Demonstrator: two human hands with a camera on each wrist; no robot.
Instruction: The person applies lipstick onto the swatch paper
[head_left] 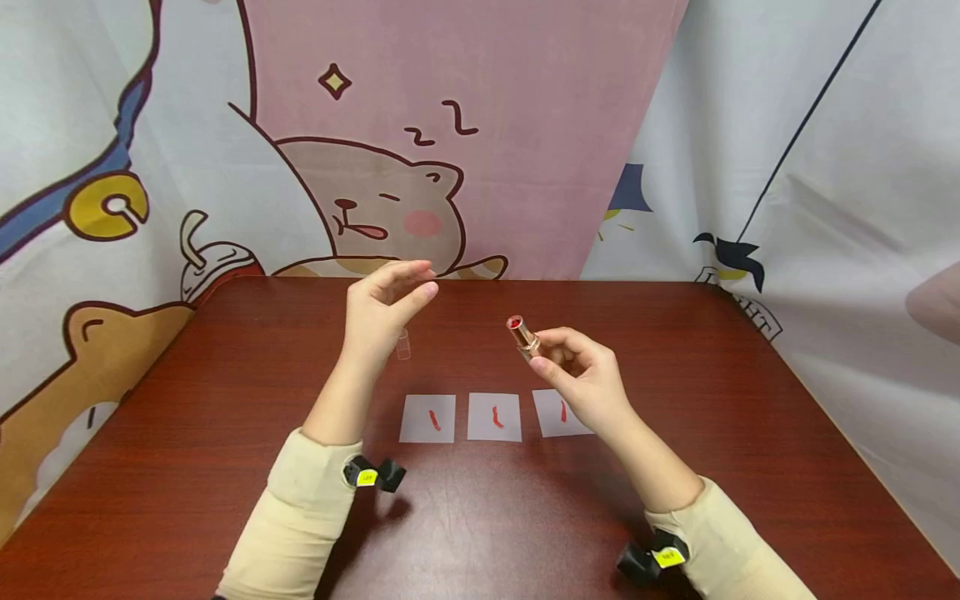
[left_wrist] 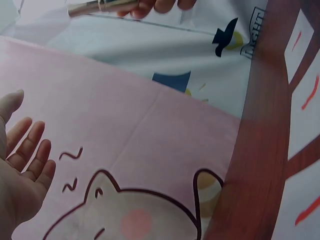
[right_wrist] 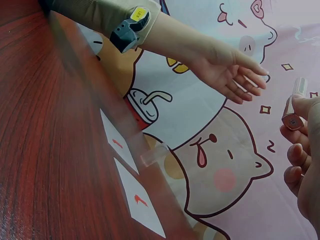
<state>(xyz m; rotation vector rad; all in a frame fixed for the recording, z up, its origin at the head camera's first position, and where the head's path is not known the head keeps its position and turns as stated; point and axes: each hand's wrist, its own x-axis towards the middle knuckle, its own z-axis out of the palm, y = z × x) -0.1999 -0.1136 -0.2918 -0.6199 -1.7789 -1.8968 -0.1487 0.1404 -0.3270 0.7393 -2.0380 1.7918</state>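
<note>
My right hand (head_left: pixel 588 375) holds a gold lipstick (head_left: pixel 522 335) between thumb and fingers, above the table. Its red tip points up and away to the left. Raised to the left, my left hand (head_left: pixel 382 308) has relaxed fingers and nothing in it; the right wrist view shows that same palm (right_wrist: pixel 222 75) with fingers spread. A clear cap (head_left: pixel 404 345) stands on the table behind the left wrist. Three white paper squares lie in a row below the hands: a left one (head_left: pixel 416 421), a middle one (head_left: pixel 483 425) and a right one (head_left: pixel 551 423), partly covered by the right hand. Each bears a red stroke.
The dark red-brown wooden table (head_left: pixel 480 517) reaches back to a cartoon-printed cloth (head_left: pixel 525 167) hanging at its far edge. More of the cloth hangs along both sides. A small black camera is strapped at each sleeve cuff.
</note>
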